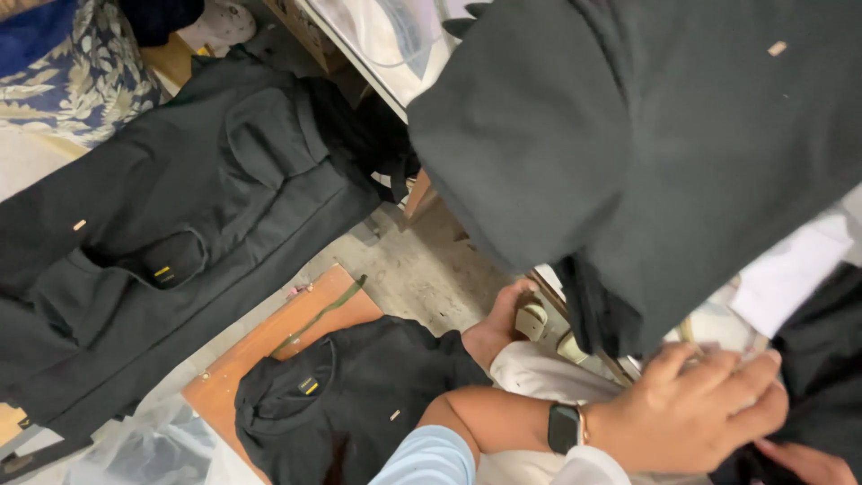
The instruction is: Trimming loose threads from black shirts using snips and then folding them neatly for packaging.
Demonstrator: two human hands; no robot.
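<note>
A large garment [646, 153] drapes over the table [359, 45] edge at upper right, with the left hand [700, 413] just below it at lower right, touching cloth there. A second garment [162, 242] lies spread at left. A third [350, 404] lies at lower centre on a board [269, 337], apparently on the floor [422, 269].

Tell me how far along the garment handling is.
Looks done: one bundled black garment lies on the floor board, black trousers lie spread at left. In hand: left hand, right hand beneath, presses dark cloth. Left, seemingly: the big black garment draped over the table.
</note>
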